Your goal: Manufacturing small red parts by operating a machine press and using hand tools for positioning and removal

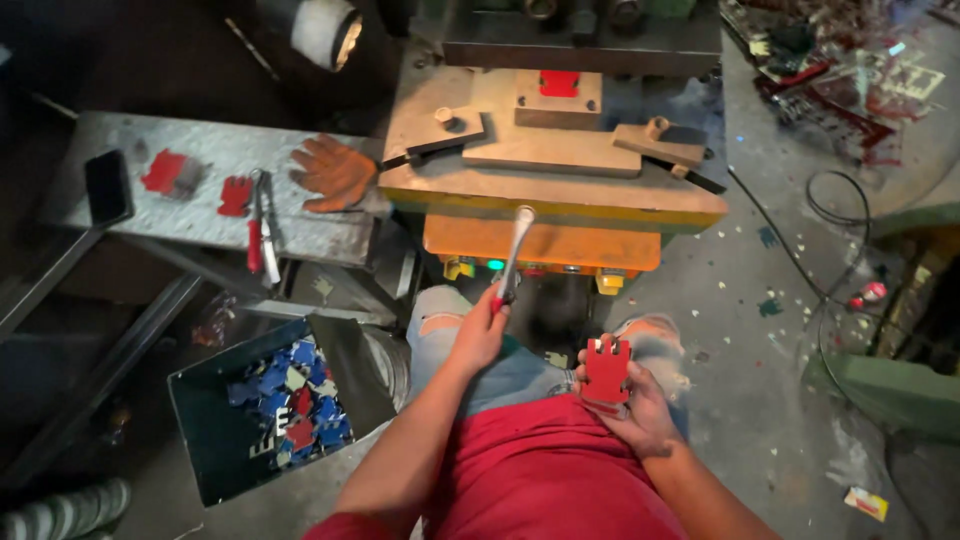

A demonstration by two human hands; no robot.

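Lowest in the frame we see our right hand [632, 405] resting against the lap at lower centre-right, its fingers closed around a stack of flat red cut-out pieces [607, 371], while just left of it our left hand [480, 328] is clenched on the red grip of a metal lever [514, 255] that rises toward the orange-yellow press [555, 215] in the upper middle. At lower left we note a dark bin [215, 450] holding blue and red cut-outs, and at upper left a grey surface [215, 150] carrying an orange glove [335, 172], more red pieces and red-handled pliers [260, 235].
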